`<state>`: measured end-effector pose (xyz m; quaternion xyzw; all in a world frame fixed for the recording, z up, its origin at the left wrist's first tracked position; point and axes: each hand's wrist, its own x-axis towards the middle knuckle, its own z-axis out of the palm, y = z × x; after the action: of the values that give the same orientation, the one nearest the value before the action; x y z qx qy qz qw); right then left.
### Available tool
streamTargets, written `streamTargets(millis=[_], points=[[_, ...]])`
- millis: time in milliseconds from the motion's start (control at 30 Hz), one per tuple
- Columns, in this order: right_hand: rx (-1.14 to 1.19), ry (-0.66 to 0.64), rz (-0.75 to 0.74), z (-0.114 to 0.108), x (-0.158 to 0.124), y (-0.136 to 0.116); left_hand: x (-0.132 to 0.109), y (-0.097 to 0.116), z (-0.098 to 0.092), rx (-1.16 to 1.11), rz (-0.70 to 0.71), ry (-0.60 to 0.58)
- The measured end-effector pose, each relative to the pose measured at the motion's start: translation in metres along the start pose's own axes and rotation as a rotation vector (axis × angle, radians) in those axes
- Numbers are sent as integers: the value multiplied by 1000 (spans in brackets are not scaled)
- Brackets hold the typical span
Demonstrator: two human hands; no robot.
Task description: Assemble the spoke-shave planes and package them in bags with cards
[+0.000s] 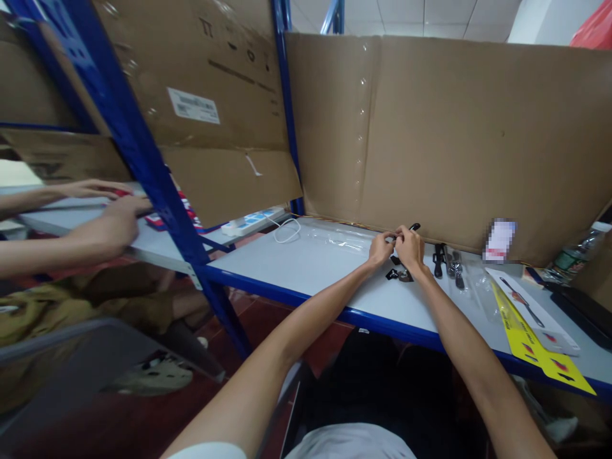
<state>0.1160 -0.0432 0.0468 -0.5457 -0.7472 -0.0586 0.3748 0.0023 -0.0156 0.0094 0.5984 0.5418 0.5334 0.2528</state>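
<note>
My left hand [381, 247] and my right hand [410, 248] meet over the white bench top [329, 268], fingers pinched together on a small dark part [414, 227] whose black tip sticks up past my right hand. Beneath the hands lie a few small black pieces [393, 275]. Just right of my right hand, several dark tools [448, 261] lie side by side. What exactly the fingers grip is too small to name.
A cardboard wall [449, 134] backs the bench. A yellow card [535, 338], a white blister pack [530, 306], clear bags [335, 239] and a water bottle [574, 255] lie around. A white power strip [253, 221] sits left. Another person's hands [112, 220] work at the neighbouring bench.
</note>
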Motion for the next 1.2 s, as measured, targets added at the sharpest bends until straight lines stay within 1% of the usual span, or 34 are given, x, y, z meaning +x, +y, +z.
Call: streamTargets(millis=[100,200,367,467,633,767,900,1033,1200], points=[[-11,24,56,-3,2,4,-1,1,1,30,0,-1],[-9,19,81,-4,3,7,1,0,0,21,-4,8],[-11,-14,24,-1,0,3,4,-3,-3,3,-18,23],[-11,-28,-9,1,0,0,2,-1,-2,11,-7,11],[-6,8,29,-1,2,4,-3,3,0,37,10,-23],[-15,11,73,-3,2,7,-2,4,-1,34,-7,3],[-20,-10,52,-3,0,3,1,1,-4,25,-10,29],[-1,-24,11,-2,-1,-2,1,0,-3,28,-6,23],[8,8,33,-3,1,4,-3,4,0,37,11,-7]])
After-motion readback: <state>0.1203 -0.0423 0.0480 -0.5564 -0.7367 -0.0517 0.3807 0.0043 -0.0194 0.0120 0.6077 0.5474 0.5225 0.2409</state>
